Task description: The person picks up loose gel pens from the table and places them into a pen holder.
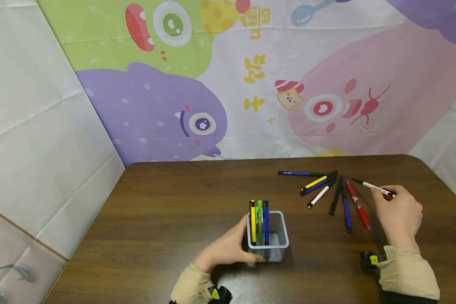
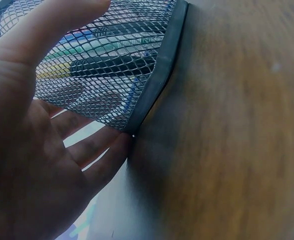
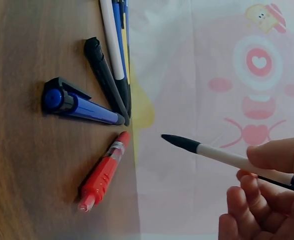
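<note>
My left hand [image 1: 229,245] grips the grey mesh pen holder [image 1: 276,254], thumb on the near side and fingers around the left side. Yellow [image 1: 253,226], green [image 1: 260,226] and blue [image 1: 266,226] pens stand upright in it. In the left wrist view the holder's mesh wall [image 2: 102,102] shows pens through it, and its base rests on the table. At the right, my right hand [image 1: 400,215] pinches a white pen [image 1: 370,185] with a black tip. In the right wrist view this white pen [image 3: 221,156] is held between thumb and fingers, apart from the loose pens.
Loose pens lie left of my right hand: red [image 1: 358,204], blue [image 1: 347,211], black [image 1: 336,196], white [image 1: 319,196] and yellow [image 1: 314,182]. Farther back lies another blue pen [image 1: 300,173]. A cartoon cloth [image 1: 251,139] hangs behind the brown table [image 1: 167,219].
</note>
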Motion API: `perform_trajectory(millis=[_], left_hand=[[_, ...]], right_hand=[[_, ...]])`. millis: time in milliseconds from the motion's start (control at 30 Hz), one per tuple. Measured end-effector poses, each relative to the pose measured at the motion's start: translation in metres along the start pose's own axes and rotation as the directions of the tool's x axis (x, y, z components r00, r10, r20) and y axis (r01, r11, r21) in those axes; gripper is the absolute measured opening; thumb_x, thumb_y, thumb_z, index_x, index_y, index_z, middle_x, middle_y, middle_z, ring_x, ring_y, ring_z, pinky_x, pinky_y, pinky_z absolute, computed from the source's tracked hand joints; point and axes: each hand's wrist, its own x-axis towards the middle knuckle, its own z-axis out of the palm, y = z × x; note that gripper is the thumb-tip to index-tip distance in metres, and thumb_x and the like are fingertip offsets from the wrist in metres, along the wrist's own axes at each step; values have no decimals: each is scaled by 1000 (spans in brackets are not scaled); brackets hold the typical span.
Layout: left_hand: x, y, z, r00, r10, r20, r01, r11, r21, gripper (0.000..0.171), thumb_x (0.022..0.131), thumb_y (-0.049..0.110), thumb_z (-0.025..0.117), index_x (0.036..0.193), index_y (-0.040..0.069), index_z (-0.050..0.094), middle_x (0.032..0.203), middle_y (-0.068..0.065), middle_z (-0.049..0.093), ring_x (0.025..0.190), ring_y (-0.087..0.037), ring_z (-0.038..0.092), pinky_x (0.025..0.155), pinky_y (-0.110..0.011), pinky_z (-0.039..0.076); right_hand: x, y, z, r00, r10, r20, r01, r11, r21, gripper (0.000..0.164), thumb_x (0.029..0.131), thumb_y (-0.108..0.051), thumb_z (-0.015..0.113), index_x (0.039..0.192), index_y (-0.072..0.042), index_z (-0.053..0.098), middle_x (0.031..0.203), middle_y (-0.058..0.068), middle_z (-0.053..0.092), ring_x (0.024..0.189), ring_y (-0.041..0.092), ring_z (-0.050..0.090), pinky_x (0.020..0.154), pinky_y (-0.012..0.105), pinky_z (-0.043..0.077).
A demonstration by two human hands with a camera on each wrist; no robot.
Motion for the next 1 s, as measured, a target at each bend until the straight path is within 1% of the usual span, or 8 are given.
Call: perform_trajectory(millis=[100, 367, 433, 567, 667, 933, 1000], left_hand=[[0, 0, 0, 1000, 1, 0, -1, 1000, 1, 93, 66, 30, 79, 139, 16, 22, 117, -2, 50, 108, -10, 47, 98, -32, 35], [0, 0, 0, 1000, -10, -1, 10, 1000, 5, 93, 65, 31, 79, 138, 17, 23, 117, -2, 51, 109, -10, 47, 98, -32, 35], [0, 0, 0, 1000, -16, 0, 16, 1000, 6, 94, 65, 32, 79, 139, 18, 22, 117, -2, 50, 109, -10, 47, 98, -32, 35], [-1, 1, -1, 1000, -31, 4, 31, 1000, 5, 95, 66, 35, 78, 140, 19, 21, 118, -1, 49, 110, -10, 46, 98, -32, 35], [-1, 1, -1, 999, -33, 4, 33, 999, 5, 94, 66, 35, 78, 140, 20, 21, 118, -1, 50, 110, -10, 46, 98, -32, 35], [-1, 1, 0, 1000, -30, 0, 30, 999, 12, 95, 66, 35, 78, 140, 19, 21, 119, -2, 50, 110, -10, 46, 98, -32, 35], [0, 1, 0, 1000, -29, 1, 29, 1000, 9, 95, 66, 35, 78, 140, 20, 21, 118, -1, 49, 109, -10, 46, 98, -32, 35]], right_hand=[[-1, -2, -1, 999, 4, -43, -3, 1000, 24, 42, 89, -33, 50, 106, 5, 59, 97, 28, 60, 86, 47, 50, 70, 54, 38], [0, -6, -3, 988, -15, -157, 31, 995, 98, 42, 87, -35, 53, 101, 4, 62, 91, 26, 62, 80, 43, 51, 67, 50, 35], [0, -6, -3, 985, -22, -172, 41, 994, 104, 42, 87, -36, 53, 98, 4, 62, 88, 25, 62, 79, 43, 51, 68, 51, 35], [0, -7, -4, 982, -40, -187, 59, 994, 97, 42, 86, -38, 54, 86, 3, 58, 77, 23, 59, 75, 43, 50, 66, 49, 33], [0, -8, -4, 979, -48, -198, 69, 992, 102, 43, 86, -39, 54, 81, 3, 56, 74, 23, 58, 73, 43, 49, 63, 48, 32], [-1, -10, -3, 959, -88, -269, 131, 981, 144, 41, 86, -35, 57, 83, 6, 60, 79, 25, 60, 74, 40, 50, 67, 47, 32], [-2, -11, -3, 956, -94, -278, 139, 979, 147, 41, 86, -36, 57, 85, 5, 61, 81, 24, 60, 73, 35, 50, 67, 46, 32]])
